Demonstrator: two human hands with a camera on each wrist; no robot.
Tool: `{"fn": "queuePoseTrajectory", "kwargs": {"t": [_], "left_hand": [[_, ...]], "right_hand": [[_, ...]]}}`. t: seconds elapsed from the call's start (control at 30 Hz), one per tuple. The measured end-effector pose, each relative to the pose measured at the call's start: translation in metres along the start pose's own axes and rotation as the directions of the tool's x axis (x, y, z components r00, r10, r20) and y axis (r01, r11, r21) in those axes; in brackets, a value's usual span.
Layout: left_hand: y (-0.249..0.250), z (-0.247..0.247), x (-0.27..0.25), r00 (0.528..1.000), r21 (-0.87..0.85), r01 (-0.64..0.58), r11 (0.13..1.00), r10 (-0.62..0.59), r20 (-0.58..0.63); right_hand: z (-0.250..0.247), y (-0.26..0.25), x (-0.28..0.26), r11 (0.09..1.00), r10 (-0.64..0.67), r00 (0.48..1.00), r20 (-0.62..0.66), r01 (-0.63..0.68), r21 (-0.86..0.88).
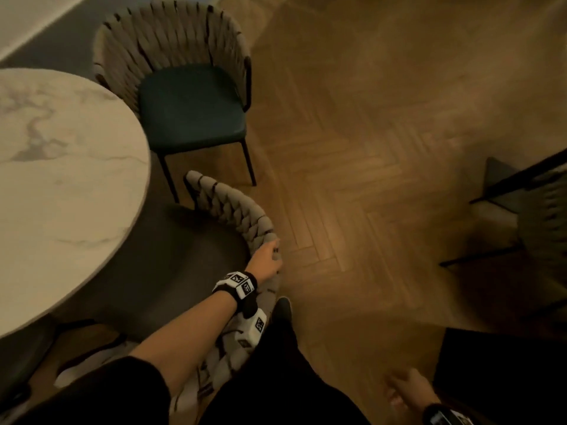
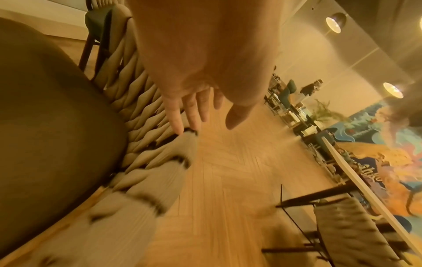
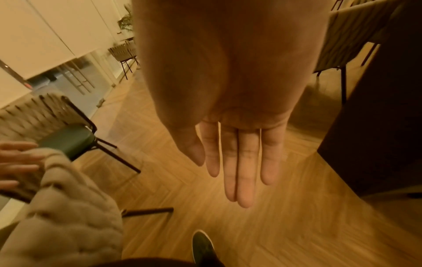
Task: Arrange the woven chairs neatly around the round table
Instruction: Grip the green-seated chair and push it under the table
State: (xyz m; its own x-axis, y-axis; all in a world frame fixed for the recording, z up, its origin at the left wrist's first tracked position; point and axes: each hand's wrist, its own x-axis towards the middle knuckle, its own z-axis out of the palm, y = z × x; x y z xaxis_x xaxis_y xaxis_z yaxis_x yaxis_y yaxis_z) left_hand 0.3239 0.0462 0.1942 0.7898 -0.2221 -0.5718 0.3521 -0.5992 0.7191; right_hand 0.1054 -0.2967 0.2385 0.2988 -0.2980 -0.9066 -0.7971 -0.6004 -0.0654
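Observation:
A round marble table [image 1: 67, 185] fills the left of the head view. The near woven chair [image 1: 239, 213] stands beside it, its dark seat tucked partly under the tabletop. My left hand [image 1: 267, 259] rests on the top rim of this chair's woven back [image 2: 160, 171]. In the left wrist view its fingers [image 2: 178, 124] are straight and touch the weave. A second woven chair [image 1: 190, 111] with a dark green seat stands further along the table. My right hand [image 3: 239, 171] hangs over the floor with straight fingers, holding nothing.
A third woven chair [image 1: 546, 216] stands off to the right, away from the table. A dark block of furniture [image 1: 497, 372] sits at the lower right near my right hand. My shoe [image 1: 282, 308] is just behind the near chair. Herringbone wood floor [image 1: 368, 179] lies between.

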Motion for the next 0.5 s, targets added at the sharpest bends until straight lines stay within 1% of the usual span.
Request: {"fn": "queuePoseTrajectory", "kwargs": {"t": [0.07, 0.17, 0.23, 0.3, 0.33, 0.43, 0.5], "left_hand": [[0.020, -0.013, 0.029, 1.000, -0.034, 0.009, 0.999, -0.010, -0.016], [0.043, -0.028, 0.064, 0.997, -0.075, 0.071, 0.995, -0.073, -0.016], [0.054, -0.035, 0.089, 0.992, -0.118, 0.123, 0.985, -0.122, 0.019], [0.067, -0.043, 0.108, 0.986, -0.156, 0.166, 0.974, -0.158, 0.062], [0.073, -0.047, 0.118, 0.985, -0.159, 0.169, 0.973, -0.161, 0.063], [0.094, -0.060, 0.151, 0.985, -0.124, 0.167, 0.978, -0.170, -0.011], [0.112, -0.068, 0.178, 0.977, -0.126, 0.196, 0.972, -0.204, -0.057]], "right_hand": [[-0.042, -0.032, 0.018, 0.998, -0.004, 1.000, -0.008, 0.004, 0.065], [-0.094, -0.073, 0.038, 0.998, -0.026, 0.999, 0.021, 0.025, 0.051], [-0.127, -0.097, 0.060, 0.995, -0.030, 0.999, 0.042, 0.026, 0.092], [-0.160, -0.121, 0.083, 0.999, -0.026, 0.994, 0.104, 0.021, 0.043], [-0.176, -0.134, 0.095, 1.000, -0.021, 0.991, 0.136, 0.019, 0.014], [-0.232, -0.174, 0.145, 1.000, -0.029, 0.987, 0.158, 0.026, 0.017], [-0.270, -0.203, 0.180, 0.998, -0.065, 0.985, 0.157, 0.064, 0.014]]}}
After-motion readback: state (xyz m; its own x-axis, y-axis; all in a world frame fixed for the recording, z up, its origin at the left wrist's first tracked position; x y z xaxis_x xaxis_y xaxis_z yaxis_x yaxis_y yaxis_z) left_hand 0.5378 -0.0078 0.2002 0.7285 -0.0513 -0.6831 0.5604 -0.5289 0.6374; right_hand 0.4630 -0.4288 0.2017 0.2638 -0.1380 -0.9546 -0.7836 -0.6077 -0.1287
